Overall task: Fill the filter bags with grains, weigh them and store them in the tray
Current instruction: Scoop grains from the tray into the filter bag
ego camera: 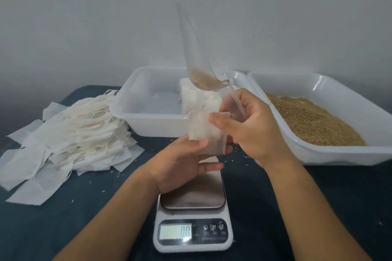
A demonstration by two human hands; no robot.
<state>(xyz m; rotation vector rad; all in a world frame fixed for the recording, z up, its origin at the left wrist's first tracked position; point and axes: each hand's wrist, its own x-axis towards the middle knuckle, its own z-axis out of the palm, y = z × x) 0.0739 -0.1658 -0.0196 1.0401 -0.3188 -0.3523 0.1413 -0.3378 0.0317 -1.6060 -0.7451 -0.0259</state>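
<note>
Right above the kitchen scale (pixel 192 207), the left hand (pixel 180 165) cups a white filter bag (pixel 205 133), fingers curled under it. The right hand (pixel 254 127) pinches the bag's top edge and grips a clear plastic scoop (pixel 201 65) holding some grains. Behind the scale sits the tray (pixel 135 108) with filled bags; the grain tray (pixel 318 121) is to the scale's right.

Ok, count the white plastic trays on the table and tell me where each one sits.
2. One tray sits behind the scale, holding filled filter bags; the other tray sits to its right, holding loose grain. None appears hidden.
</note>
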